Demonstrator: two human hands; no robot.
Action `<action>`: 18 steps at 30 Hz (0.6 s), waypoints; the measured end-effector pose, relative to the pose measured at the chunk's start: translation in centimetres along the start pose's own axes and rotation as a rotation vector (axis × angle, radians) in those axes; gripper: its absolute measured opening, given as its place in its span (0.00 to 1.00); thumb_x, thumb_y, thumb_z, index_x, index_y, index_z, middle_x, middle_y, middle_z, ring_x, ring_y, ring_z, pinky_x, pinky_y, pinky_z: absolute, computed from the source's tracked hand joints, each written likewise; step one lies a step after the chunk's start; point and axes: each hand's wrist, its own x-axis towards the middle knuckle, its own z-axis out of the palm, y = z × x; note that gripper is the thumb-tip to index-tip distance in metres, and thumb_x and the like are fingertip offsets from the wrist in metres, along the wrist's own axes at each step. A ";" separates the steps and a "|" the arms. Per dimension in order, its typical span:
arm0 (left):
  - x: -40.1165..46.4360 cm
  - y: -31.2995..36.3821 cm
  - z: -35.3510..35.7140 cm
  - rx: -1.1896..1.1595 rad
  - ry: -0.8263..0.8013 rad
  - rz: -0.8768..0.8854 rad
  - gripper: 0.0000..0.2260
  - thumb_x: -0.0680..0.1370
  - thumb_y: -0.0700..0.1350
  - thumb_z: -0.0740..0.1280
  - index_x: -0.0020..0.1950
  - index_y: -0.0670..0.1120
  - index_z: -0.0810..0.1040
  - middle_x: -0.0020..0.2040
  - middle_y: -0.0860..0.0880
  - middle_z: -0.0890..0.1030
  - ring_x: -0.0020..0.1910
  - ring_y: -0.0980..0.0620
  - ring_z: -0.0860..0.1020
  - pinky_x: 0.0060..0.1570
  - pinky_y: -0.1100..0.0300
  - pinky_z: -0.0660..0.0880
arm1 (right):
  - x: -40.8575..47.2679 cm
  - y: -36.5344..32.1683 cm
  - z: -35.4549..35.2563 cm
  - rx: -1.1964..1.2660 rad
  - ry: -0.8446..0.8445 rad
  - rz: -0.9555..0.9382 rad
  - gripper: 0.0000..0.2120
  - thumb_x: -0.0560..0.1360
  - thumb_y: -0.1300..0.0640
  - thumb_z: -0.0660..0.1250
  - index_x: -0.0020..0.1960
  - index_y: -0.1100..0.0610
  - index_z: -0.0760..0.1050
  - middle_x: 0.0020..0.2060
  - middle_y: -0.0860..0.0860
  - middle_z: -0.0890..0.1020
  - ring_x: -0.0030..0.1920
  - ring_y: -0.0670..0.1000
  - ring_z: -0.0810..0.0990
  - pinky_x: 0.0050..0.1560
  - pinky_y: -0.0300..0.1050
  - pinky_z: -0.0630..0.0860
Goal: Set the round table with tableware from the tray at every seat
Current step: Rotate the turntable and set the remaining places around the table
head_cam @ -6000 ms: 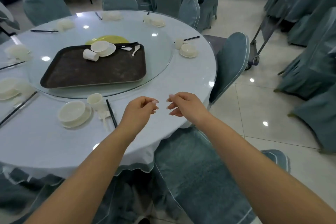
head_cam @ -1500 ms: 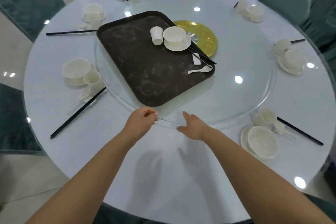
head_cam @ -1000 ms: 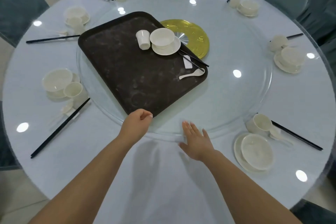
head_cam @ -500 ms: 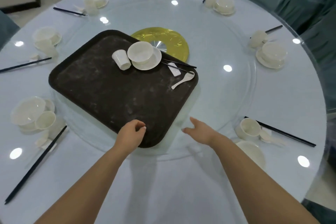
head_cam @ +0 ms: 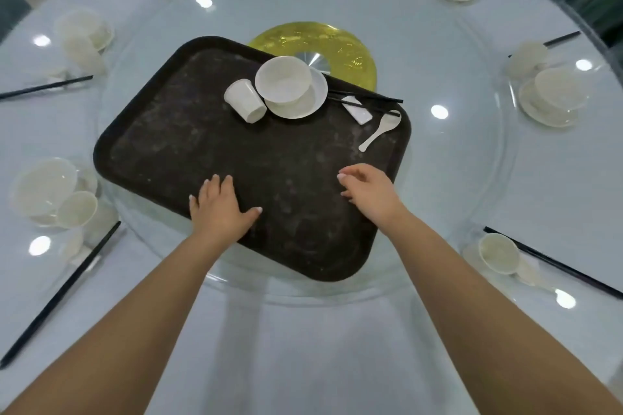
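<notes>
**Mia:** Brown and bumpy, that big tray (head_cam: 209, 145)! Why is it sitting on the glass ring?

**Ben:** That glass turntable (head_cam: 465, 185) is in the middle of the round surface (head_cam: 303, 347), so the tray is close to every seat. It lies a bit crooked, with one corner near the glass edge in front of the person.

**Mia:** What is the left hand (head_cam: 220, 209) doing?

**Ben:** It lies flat on the near edge of the tray. Its fingers (head_cam: 215, 185) are straight and close together, and the thumb sticks out to the side. I think it is keeping the tray from sliding.

**Mia:** And the right hand (head_cam: 369, 192)?

**Ben:** It is over the tray with nothing in it. The fingers are loosely bent. I cannot tell if it touches the tray.

**Mia:** Where are the dishes?

**Ben:** At the far end of the tray. A bowl (head_cam: 283, 79) sits on a plate (head_cam: 303, 101). A cup (head_cam: 244, 101) lies on its side, touching them. Black chopsticks (head_cam: 364, 98) lie across a little white rest (head_cam: 357, 111), and a spoon (head_cam: 381, 130) is just beside it.

**Mia:** Why only one set?

**Ben:** The other seats I can see have bowls, cups and chopsticks set out. I think this set is for the bare spot right in front of the person.

**Mia:** So the right hand needs to reach far?

**Ben:** Yes, I guess so, and that tipped cup could roll.
</notes>
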 end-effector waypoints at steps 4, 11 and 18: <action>1.5 -0.8 0.5 0.073 -0.077 -0.078 0.53 0.69 0.72 0.65 0.80 0.46 0.43 0.80 0.46 0.44 0.79 0.45 0.43 0.74 0.41 0.44 | 2.9 -1.3 0.3 0.010 -0.021 0.037 0.06 0.79 0.50 0.63 0.52 0.51 0.76 0.47 0.49 0.82 0.48 0.51 0.82 0.59 0.52 0.78; 0.1 -0.2 3.1 0.063 -0.057 -0.044 0.57 0.65 0.78 0.57 0.79 0.44 0.38 0.80 0.45 0.40 0.79 0.46 0.40 0.75 0.43 0.44 | 8.7 -4.1 2.2 0.258 0.069 0.157 0.13 0.80 0.51 0.63 0.60 0.57 0.74 0.49 0.55 0.81 0.47 0.53 0.84 0.50 0.47 0.82; -1.6 1.7 4.7 0.076 0.031 -0.078 0.56 0.64 0.80 0.50 0.79 0.43 0.40 0.80 0.45 0.42 0.79 0.46 0.41 0.75 0.44 0.42 | 14.2 -5.3 3.3 0.347 0.132 0.235 0.14 0.81 0.58 0.57 0.64 0.61 0.70 0.38 0.55 0.80 0.35 0.51 0.81 0.34 0.41 0.78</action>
